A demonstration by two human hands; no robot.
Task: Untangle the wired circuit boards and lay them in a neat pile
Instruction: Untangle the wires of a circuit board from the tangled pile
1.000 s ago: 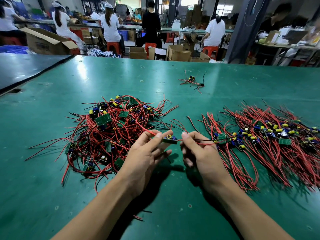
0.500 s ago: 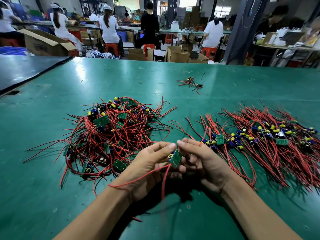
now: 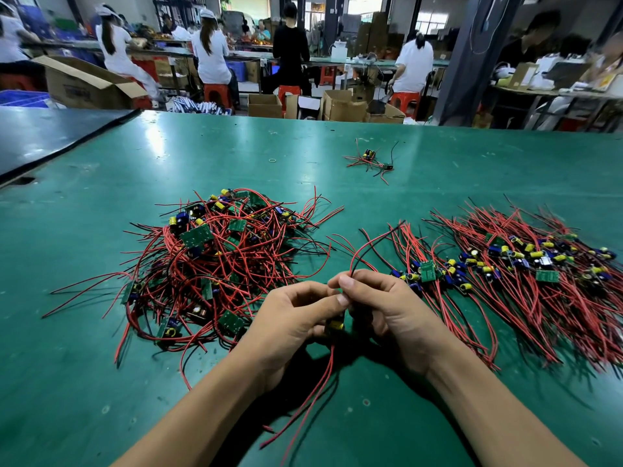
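- Since half a second ago, the board has sunk lower between the palms, and its red leads now trail toward the person.
- Left hand and right hand are close together, both pinching it.
- Tangled heap lies to their left, neat pile to their right.

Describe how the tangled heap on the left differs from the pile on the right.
Wires in the left heap loop and cross in every direction; those in the right pile run roughly parallel. Boards in the left heap lie scattered; in the right pile they form a band. Both hold small green boards with red and black wires.
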